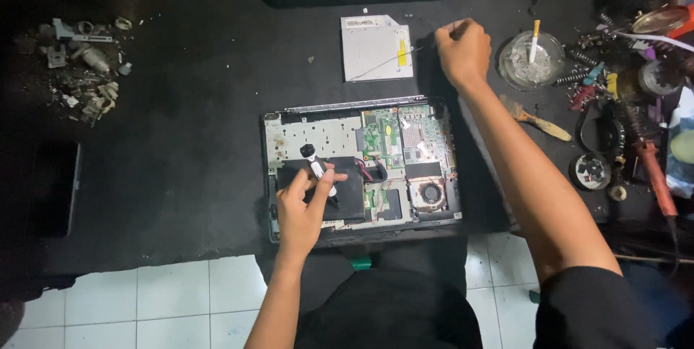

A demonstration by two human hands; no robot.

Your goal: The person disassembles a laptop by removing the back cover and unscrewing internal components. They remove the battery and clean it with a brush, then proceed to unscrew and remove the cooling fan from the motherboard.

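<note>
Black mat surface (181, 139) under an opened laptop (361, 164), both hands at work.
Left hand (303, 208) pinches a small black-tipped screwdriver (318, 168) over the laptop's dark battery panel; right hand (463, 49), fist closed, holds a thin wire (390, 60) beside the silver optical drive (376, 47), near a glass ashtray (531, 60).

— What sort of place is shown?
— A repair workshop at floor level: a dark mat (181, 139) is laid over white tiles (144, 298).
— What marks it so?
— An opened laptop (361, 164) is seen at the middle, loose parts (83, 67) far left, tools and springs (622, 103) heaped at right.
</note>
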